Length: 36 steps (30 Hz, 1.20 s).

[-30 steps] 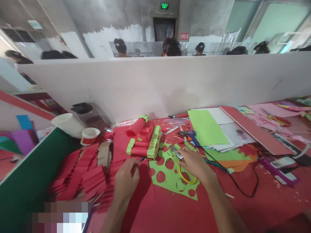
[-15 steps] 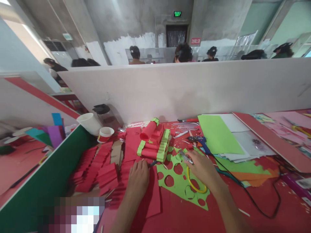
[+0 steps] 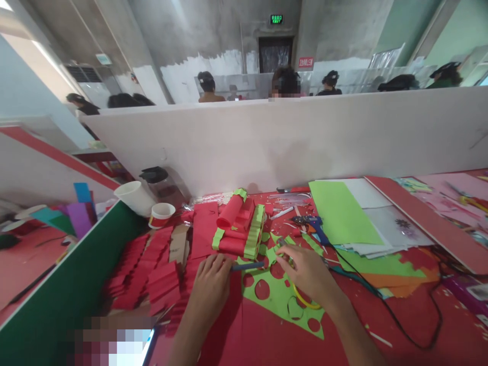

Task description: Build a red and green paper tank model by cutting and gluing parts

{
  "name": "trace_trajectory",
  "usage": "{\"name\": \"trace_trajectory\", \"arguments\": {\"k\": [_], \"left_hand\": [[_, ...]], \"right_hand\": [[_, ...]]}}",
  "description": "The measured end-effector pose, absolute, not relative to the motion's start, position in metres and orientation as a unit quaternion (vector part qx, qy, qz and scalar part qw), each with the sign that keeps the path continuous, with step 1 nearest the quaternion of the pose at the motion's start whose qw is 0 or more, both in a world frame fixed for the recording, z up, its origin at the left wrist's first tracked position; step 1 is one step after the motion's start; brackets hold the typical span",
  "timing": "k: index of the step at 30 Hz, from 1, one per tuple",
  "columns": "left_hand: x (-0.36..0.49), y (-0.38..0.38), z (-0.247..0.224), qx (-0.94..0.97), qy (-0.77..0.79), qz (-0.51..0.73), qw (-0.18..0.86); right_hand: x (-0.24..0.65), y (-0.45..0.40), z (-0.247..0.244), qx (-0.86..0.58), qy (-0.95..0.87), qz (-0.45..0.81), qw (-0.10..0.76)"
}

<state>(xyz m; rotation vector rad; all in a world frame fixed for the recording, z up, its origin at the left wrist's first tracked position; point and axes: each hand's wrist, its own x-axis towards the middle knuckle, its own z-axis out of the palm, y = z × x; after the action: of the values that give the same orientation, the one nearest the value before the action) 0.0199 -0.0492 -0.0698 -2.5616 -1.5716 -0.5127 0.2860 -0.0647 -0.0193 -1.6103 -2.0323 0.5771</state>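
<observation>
My left hand [image 3: 212,279] is closed around a slim grey-blue pen-like stick [image 3: 249,265], which points right from the fingers. My right hand [image 3: 305,267] has its fingers curled over scissors; a yellow handle loop [image 3: 305,301] shows below and a bit of metal beyond the fingertips. Under the scissors lies a green paper sheet [image 3: 274,300] with round holes cut in it. Just past my hands sits a red and green paper model [image 3: 240,229] with a rolled red tube on top.
Folded red paper strips [image 3: 152,259] and a paper cup [image 3: 162,214] lie left, beside a green board [image 3: 84,284]. A blue glue gun [image 3: 318,229] with a black cord and green sheets [image 3: 343,213] are right. A white partition [image 3: 229,142] stands behind; people sit beyond it.
More of the grey-blue stick now shows to the right of my left hand. My right fingers have closed further over the scissors and shifted slightly left. The view has moved slightly.
</observation>
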Motion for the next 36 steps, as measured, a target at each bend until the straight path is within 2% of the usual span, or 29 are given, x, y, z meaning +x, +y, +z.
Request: {"name": "trace_trajectory", "arguments": {"k": [7,9,15,18,23,30,36], "left_hand": [[0.034,-0.059,-0.055,-0.875,-0.441,-0.194,-0.041],[0.044,-0.062,-0.060,-0.885,-0.419,-0.189,-0.067],[0.065,-0.070,-0.072,-0.869,-0.425,-0.232,-0.108],[0.067,-0.071,-0.071,-0.852,-0.445,-0.241,-0.137],[0.068,-0.071,-0.075,-0.854,-0.423,-0.261,-0.152],[0.073,-0.075,-0.065,-0.834,-0.467,-0.158,-0.248],[0.074,-0.075,-0.050,-0.789,-0.471,-0.174,-0.353]], "right_hand": [[0.262,-0.073,-0.016,-0.450,-0.671,0.504,0.305],[0.249,-0.074,-0.021,-0.421,-0.638,0.551,0.333],[0.233,-0.071,-0.044,-0.436,-0.520,0.591,0.435],[0.235,-0.070,-0.051,-0.441,-0.508,0.596,0.438],[0.233,-0.071,-0.053,-0.489,-0.539,0.528,0.437],[0.238,-0.070,-0.052,-0.458,-0.551,0.540,0.442],[0.234,-0.072,-0.044,-0.446,-0.557,0.529,0.459]]}}
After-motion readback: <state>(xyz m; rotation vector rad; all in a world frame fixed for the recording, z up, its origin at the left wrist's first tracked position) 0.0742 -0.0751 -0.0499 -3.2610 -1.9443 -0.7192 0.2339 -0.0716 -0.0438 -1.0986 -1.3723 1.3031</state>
